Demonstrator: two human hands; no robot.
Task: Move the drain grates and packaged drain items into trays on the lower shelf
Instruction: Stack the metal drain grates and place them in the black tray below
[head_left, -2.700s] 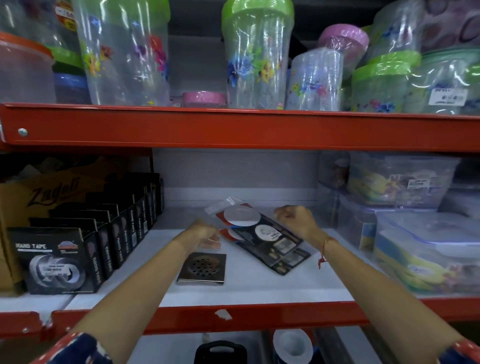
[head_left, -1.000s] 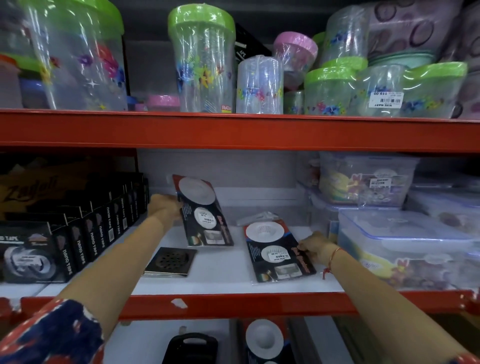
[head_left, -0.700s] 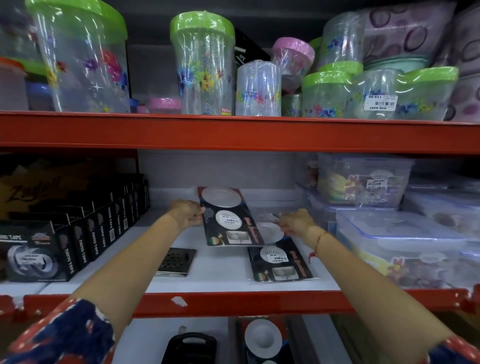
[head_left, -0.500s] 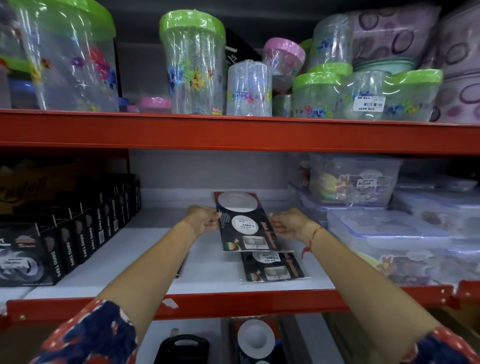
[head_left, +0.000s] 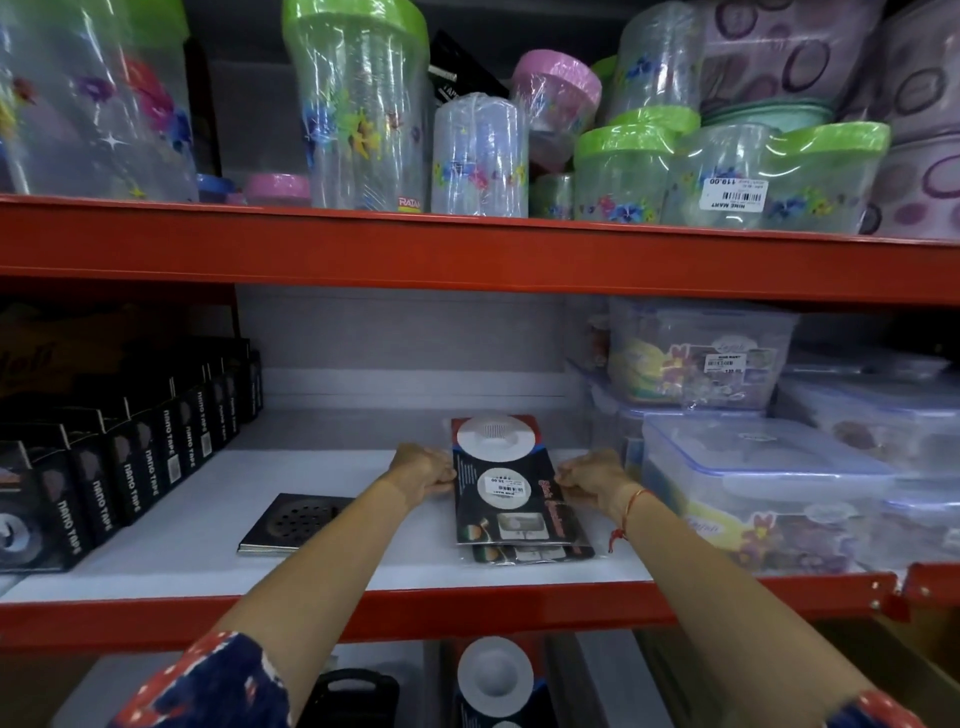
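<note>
A stack of packaged drain strainers (head_left: 511, 488) lies flat on the white middle shelf (head_left: 171, 561), its lower end close to the red front edge. The left hand (head_left: 423, 469) pinches the stack's left edge and the right hand (head_left: 592, 480) pinches its right edge. A square metal drain grate (head_left: 296, 522) lies flat to the left, apart from the stack, partly behind the left forearm. Bare shelf separates the grate from the black tape boxes (head_left: 130, 457); clear lidded containers (head_left: 769, 493) stand just beside the right hand.
</note>
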